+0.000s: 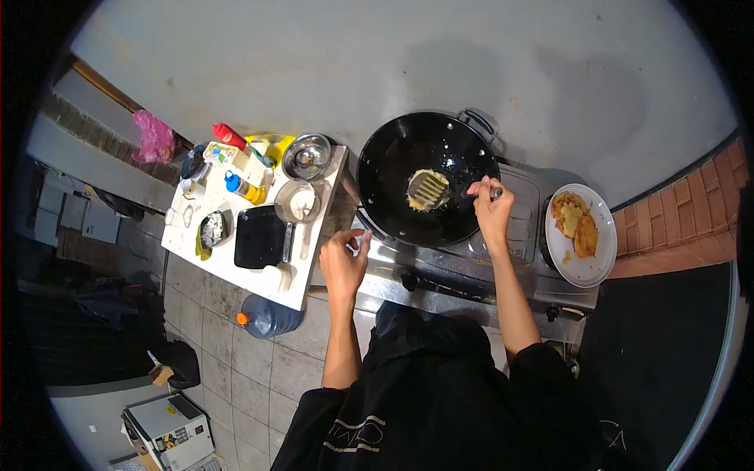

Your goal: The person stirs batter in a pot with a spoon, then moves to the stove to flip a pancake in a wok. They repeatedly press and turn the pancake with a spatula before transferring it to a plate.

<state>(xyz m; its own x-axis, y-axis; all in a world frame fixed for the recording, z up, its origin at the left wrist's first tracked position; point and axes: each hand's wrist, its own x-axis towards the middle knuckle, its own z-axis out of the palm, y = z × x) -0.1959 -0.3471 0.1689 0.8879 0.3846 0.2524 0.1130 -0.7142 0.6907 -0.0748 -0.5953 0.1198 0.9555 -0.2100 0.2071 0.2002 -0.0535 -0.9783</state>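
The left hand (344, 259) hung loose and half-curled, gripping nothing, just above the stove's (463, 271) near-left edge. Farther right, the right hand (491, 206) clenched the handle of a spatula (429, 188) whose slotted blade lay on a pale patty (428, 191) in the middle of the wok (428, 177). Right of the wok, a plate (585, 271) held browned patties. Left, a white surface (294, 286) carried bowls and bottles.

No legible txt, labels or nos. anywhere.

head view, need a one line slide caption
Right hand presses a slotted spatula on a fritter in the black wok; left hand hovers open.
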